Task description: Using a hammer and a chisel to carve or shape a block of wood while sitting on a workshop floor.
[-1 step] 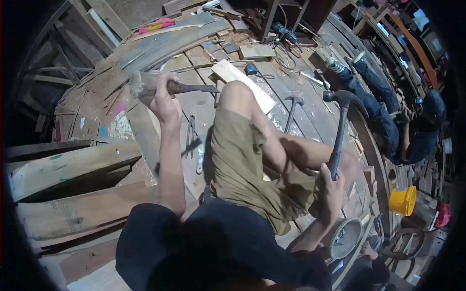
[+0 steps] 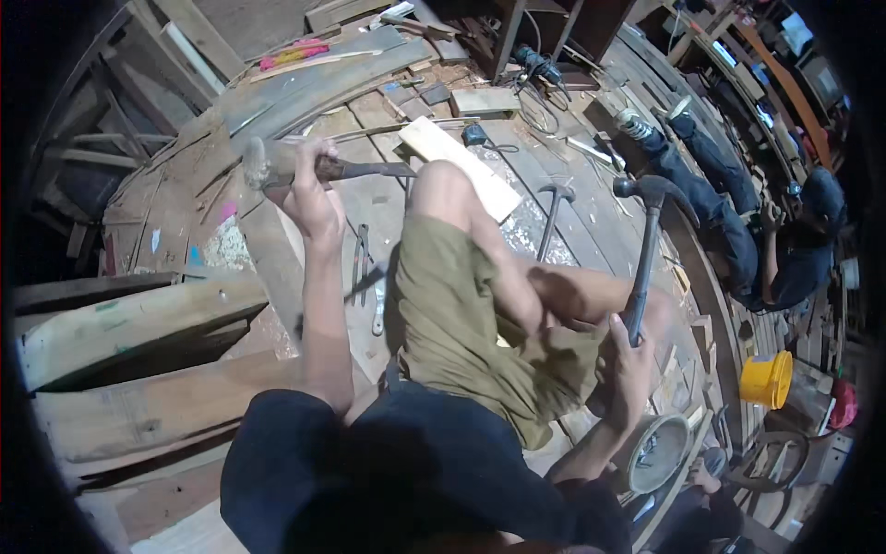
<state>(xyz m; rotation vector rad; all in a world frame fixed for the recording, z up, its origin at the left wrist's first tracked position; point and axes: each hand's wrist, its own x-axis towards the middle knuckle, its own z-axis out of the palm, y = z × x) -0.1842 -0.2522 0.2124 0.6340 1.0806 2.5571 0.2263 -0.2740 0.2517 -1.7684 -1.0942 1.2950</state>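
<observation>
In my left hand [image 2: 317, 189] is a chisel [image 2: 374, 170]; my fingers wrap round its thick, worn wooden handle, and its dark blade points right toward my raised knee. My right hand [image 2: 629, 369] is closed round the lower handle of a claw hammer [image 2: 643, 258], held upright with its head up, above my folded leg. On the floor beyond my legs lies a second claw hammer [image 2: 554, 212]. Pincers [image 2: 360, 263] lie between my left forearm and thigh. A pale board [image 2: 461, 166] rests on the floor beyond my raised knee.
A bowl of nails [image 2: 657, 452] stands by my right forearm. Stacked timbers [image 2: 148, 397] rise at my left. A yellow bucket [image 2: 766, 380] stands to the right, and another person [image 2: 794, 240] sits beyond it. Farther off are a tape measure [image 2: 473, 135] and a corded power tool [image 2: 538, 63].
</observation>
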